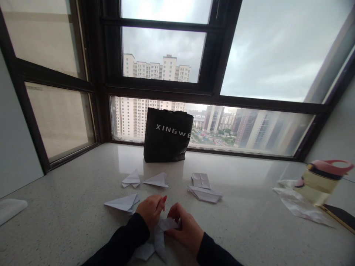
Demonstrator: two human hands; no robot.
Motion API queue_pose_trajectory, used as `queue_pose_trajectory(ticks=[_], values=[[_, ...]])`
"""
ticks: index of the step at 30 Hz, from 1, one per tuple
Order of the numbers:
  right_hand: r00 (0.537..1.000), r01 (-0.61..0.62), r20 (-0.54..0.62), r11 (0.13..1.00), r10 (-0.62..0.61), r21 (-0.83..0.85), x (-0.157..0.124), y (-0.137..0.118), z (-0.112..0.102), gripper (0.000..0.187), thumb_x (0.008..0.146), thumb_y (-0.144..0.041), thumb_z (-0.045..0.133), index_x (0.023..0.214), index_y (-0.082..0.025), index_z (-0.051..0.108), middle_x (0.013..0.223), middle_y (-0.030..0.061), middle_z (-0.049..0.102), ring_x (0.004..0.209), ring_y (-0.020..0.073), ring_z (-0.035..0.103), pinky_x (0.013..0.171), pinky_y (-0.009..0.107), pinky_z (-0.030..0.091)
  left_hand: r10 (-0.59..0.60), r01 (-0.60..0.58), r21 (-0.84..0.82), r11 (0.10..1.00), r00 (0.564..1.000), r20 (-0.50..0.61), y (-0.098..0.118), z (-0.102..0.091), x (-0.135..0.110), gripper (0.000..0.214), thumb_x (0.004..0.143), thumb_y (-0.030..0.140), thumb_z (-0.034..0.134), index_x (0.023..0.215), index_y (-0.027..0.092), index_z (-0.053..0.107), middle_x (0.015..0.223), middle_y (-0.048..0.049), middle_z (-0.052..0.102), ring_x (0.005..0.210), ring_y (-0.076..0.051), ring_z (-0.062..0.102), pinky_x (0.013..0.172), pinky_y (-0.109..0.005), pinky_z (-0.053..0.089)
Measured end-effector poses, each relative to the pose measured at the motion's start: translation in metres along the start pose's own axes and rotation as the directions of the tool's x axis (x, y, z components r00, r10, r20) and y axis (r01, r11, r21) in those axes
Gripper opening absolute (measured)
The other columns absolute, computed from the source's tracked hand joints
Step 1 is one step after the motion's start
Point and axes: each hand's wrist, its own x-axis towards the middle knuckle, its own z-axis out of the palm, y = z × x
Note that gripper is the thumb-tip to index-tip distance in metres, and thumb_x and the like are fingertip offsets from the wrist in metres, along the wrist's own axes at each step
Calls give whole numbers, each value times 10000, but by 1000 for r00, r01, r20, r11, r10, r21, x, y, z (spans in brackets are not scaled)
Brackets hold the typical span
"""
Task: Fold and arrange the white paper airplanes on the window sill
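We are holding a partly folded white paper piece [162,231] low on the counter [83,221], right at the near edge and just in front of us. Our left hand [151,211] is curling its fingers down over the piece's upper left part and closing on it. Our right hand [185,228] is pinching the folded upper edge between thumb and fingertips, so both hands are gripping the same piece and almost touching each other. The lower flaps of the piece are spreading out between our dark sleeves [124,244] and lying on the counter.

Just beside our left hand, a finished paper plane [123,203] is lying flat. Farther back, two more paper planes are sitting side by side, one [131,180] to the left and one [156,180] to the right. Beyond our right hand, a small stack of folded sheets [205,194] is resting, with another creased sheet [200,180] just behind it.

A black bag [167,135] with white lettering is standing upright at the back of the counter against the window [166,55]. Well apart on the right, a bottle with a pink lid [321,181] is standing on a crumpled clear wrapper [302,208]. A white object [9,208] is lying at the far left edge.
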Motion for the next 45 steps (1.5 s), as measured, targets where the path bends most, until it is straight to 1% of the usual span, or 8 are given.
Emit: queue_pose_trajectory(ticks=[6, 14, 21, 25, 29, 34, 39, 45], values=[[999, -28, -11, 924, 35, 382, 9, 17, 1, 112, 591, -159, 538, 616, -179, 431, 508, -66, 449, 470, 84, 411, 462, 198, 308, 38, -36, -131, 991, 999, 13, -2, 0, 0, 413, 833, 304, 161, 620, 178, 492, 579, -26, 540, 574, -142, 525, 562, -230, 372], [994, 63, -107, 823, -3, 565, 12, 17, -9, 244, 620, -373, 588, 603, -171, 452, 550, -46, 451, 515, 95, 433, 501, 215, 335, 113, -95, -253, 963, 992, 56, -2, 5, -1, 362, 811, 397, 232, 656, 175, 473, 461, 21, 450, 441, -120, 457, 432, -202, 302], [988, 27, -148, 873, 52, 487, 13, 19, -12, 338, 669, -496, 505, 747, -168, 499, 571, -26, 502, 481, 102, 453, 452, 217, 362, 117, -103, -317, 943, 993, 24, 1, 6, -2, 265, 791, 369, 324, 706, 171, 478, 449, 49, 480, 419, -102, 474, 452, -187, 328], [990, 11, -134, 911, 49, 413, 11, 18, -12, 303, 643, -460, 555, 631, -166, 482, 525, -16, 525, 461, 102, 472, 439, 216, 383, 113, -103, -318, 942, 994, 12, -3, -2, 2, 271, 800, 374, 315, 779, 171, 494, 459, 44, 530, 446, -107, 515, 482, -186, 356], [983, 0, -172, 928, 69, 372, 12, 17, -15, 311, 660, -465, 527, 598, -167, 464, 487, -18, 516, 435, 99, 475, 424, 216, 392, -166, 167, -4, 986, 982, -84, -29, -31, 12, 249, 820, 320, 277, 928, 188, 458, 579, 35, 571, 533, -110, 541, 533, -193, 378], [984, -6, -163, 935, 68, 355, 12, 18, -15, 310, 657, -468, 524, 604, -170, 458, 481, -26, 509, 425, 101, 484, 411, 217, 404, -306, 331, 182, 926, 939, -155, -59, -56, 14, 206, 747, 290, 395, 754, 140, 535, 685, -70, 548, 713, -233, 522, 654, -350, 355], [986, -3, -159, 945, 58, 328, 10, 15, -16, 302, 669, -460, 512, 612, -168, 460, 478, -28, 506, 418, 102, 481, 413, 224, 407, -176, 171, 163, 972, 984, 17, -55, -42, 7, 280, 600, 460, 554, 671, 191, 587, 593, 12, 520, 634, -166, 501, 638, -263, 352], [987, -8, -152, 951, 58, 309, 10, 12, -15, 296, 667, -458, 515, 609, -173, 462, 486, -33, 503, 421, 104, 483, 416, 223, 398, -17, 10, 58, 998, 992, 128, -52, -29, -4, 393, 360, 426, 694, 684, 220, 615, 669, 17, 525, 655, -165, 453, 597, -241, 319]])
